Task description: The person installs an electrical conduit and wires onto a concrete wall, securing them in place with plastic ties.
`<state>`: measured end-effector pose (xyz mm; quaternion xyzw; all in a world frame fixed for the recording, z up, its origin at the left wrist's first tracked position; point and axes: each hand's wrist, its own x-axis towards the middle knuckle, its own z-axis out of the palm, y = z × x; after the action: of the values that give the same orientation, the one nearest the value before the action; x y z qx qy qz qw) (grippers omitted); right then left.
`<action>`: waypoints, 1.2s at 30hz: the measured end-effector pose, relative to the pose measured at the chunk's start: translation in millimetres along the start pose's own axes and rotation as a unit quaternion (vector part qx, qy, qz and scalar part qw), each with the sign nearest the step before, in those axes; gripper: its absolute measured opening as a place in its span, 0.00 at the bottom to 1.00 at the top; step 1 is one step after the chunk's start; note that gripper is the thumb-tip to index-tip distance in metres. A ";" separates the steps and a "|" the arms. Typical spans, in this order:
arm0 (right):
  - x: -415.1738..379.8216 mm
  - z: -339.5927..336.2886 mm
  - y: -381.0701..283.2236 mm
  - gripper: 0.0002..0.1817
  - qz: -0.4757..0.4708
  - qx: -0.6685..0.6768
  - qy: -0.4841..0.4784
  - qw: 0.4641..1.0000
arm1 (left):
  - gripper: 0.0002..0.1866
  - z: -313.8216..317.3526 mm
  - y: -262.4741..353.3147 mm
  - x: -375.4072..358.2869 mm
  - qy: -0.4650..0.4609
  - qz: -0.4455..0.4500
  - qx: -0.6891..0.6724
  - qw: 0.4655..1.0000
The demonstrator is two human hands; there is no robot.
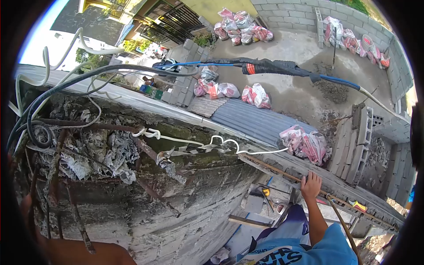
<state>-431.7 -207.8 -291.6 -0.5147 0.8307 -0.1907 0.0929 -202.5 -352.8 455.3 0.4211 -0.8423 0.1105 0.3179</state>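
My right hand (311, 185) lies on the wooden strip (278, 171) along the wall top, fingers extended upward and holding nothing visible. At the dark left edge, my left hand (27, 210) is near rusty rebar (55, 172); its fingers are too shaded to make out. White cord (176, 140) is knotted round a horizontal bar and runs right along the ledge. Crumpled grey material (110, 154) fills the gap between the bars. Looped cables (37, 101) hang at upper left; a blue hose wrapped in black tape (269, 67) crosses above.
Below are filled sacks (240, 26), corrugated sheets (247, 119), hollow blocks (364, 126) and a sand heap (333, 86). A yellow tool (266, 192) lies beneath the wall. Broken bars (79, 218) stick out at lower left. A person (148, 81) is far off.
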 end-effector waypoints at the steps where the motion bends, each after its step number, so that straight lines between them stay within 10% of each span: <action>1: -0.3 -0.1 0.3 0.23 0.009 0.000 -0.014 1.000 | 0.25 0.4 -0.4 -0.1 0.002 -0.001 0.002 1.000; 16: 1.7 -0.5 -0.4 0.24 0.016 0.000 -0.036 0.999 | 0.24 -7.6 -9.9 -6.4 0.153 0.062 -0.068 0.984; 19: 2.8 -1.9 -1.8 0.24 0.008 -0.007 -0.028 1.000 | 0.24 -22.1 -6.5 -9.3 0.239 -0.063 -0.113 0.962; 23: 2.1 -4.1 -3.7 0.24 0.005 -0.009 -0.028 1.000 | 0.25 -87.5 -25.4 -19.1 0.114 -0.112 -0.001 0.987; 26: -0.6 -1.6 -3.5 0.25 -0.005 -0.015 -0.003 1.000 | 0.28 -20.1 2.2 -1.0 -0.015 -0.053 -0.072 0.996; 36: -9.5 -16.8 -11.3 0.15 -0.004 0.110 0.157 0.982 | 0.28 -28.8 -5.5 3.5 -0.124 -0.073 0.001 0.990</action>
<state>-424.0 -200.1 -272.0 -0.4682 0.8071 -0.3593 0.0166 -187.0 -345.4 479.3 0.4923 -0.8420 0.0341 0.2179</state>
